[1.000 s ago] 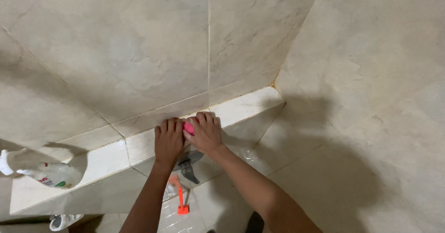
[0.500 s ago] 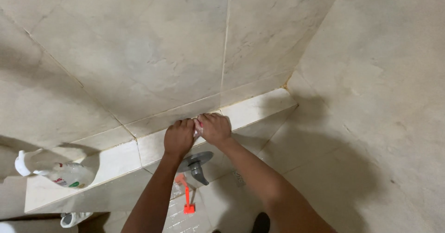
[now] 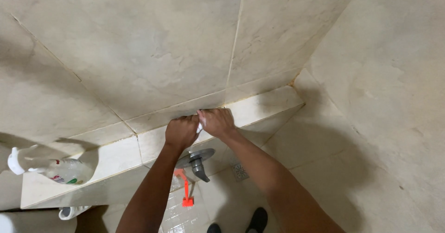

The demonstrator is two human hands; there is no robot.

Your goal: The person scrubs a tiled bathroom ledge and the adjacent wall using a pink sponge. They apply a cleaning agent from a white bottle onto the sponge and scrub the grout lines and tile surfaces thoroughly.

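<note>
Head view: two hands, left hand [image 3: 181, 132] and right hand [image 3: 217, 121], one spray bottle [image 3: 55, 170].

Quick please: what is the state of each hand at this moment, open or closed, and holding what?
Left hand: closed fist on the ledge; what it holds cannot be told.
Right hand: closed, fingers gripping a small pale thing, mostly hidden.

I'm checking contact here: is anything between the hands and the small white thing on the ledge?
Nothing visible: the left hand and right hand both press directly on the white piece atop the tiled ledge.
</note>
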